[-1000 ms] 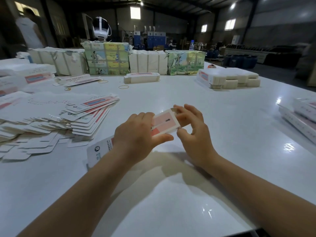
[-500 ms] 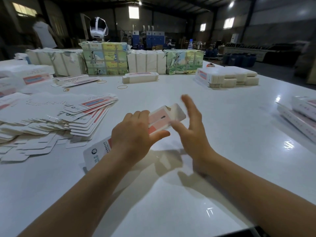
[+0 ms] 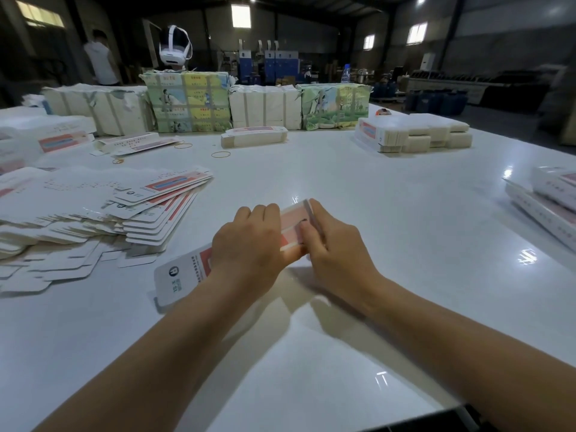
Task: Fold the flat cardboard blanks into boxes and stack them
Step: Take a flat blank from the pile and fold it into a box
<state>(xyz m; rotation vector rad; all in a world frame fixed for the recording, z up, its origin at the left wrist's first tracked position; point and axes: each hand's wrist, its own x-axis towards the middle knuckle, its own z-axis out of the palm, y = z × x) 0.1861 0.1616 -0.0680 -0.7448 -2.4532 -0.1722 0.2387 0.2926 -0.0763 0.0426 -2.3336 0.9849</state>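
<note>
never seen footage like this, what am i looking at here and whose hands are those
No machine here: a person wears a camera on the head, looking forward and down at their own arms. The left hand and right hand both grip a pink-and-white cardboard box blank, folding its end over the white table. To the left lies a fanned pile of flat blanks. Across the table stand wrapped bundles, a stack of folded boxes and loose rubber bands. Another person stands far behind.

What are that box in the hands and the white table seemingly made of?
The box looks like thin printed cardboard, pink and white, faintly glossy: it creases sharply at its edges. The table seems a smooth glossy white laminate or painted board, mirroring the ceiling lights.
</note>
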